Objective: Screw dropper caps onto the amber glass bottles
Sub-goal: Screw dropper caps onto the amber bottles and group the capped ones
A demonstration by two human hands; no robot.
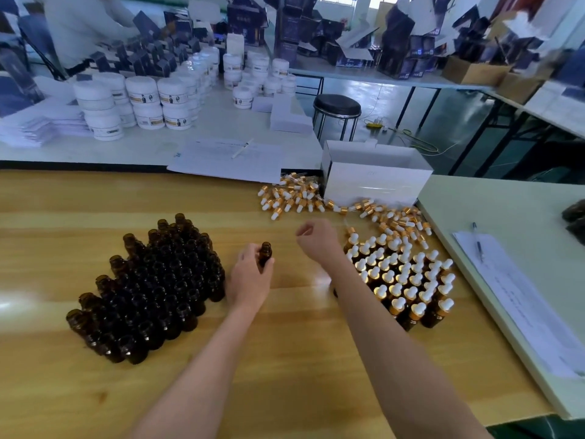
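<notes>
On the wooden worktop [285,359], from the head view, we see the left hand [250,277] wrapped round one uncapped amber bottle [266,253], held upright just right of the open bottles [152,289]. The right hand [316,239] hovers beside it with its fingers curled; we cannot tell whether a cap sits in them.

For progress, the capped bottles [408,280] stand packed on the right, but the uncapped block looks bigger, so we judge well under half done. Loose dropper caps [294,198] lie scattered by the white box [376,179], with plenty in reach.

As for room, a bare lane of wood runs between the two groups towards us, free for both arms. The capped group sits close to the seam with the pale side table [506,210], where papers [522,296] and a pen [478,242] lie.
</notes>
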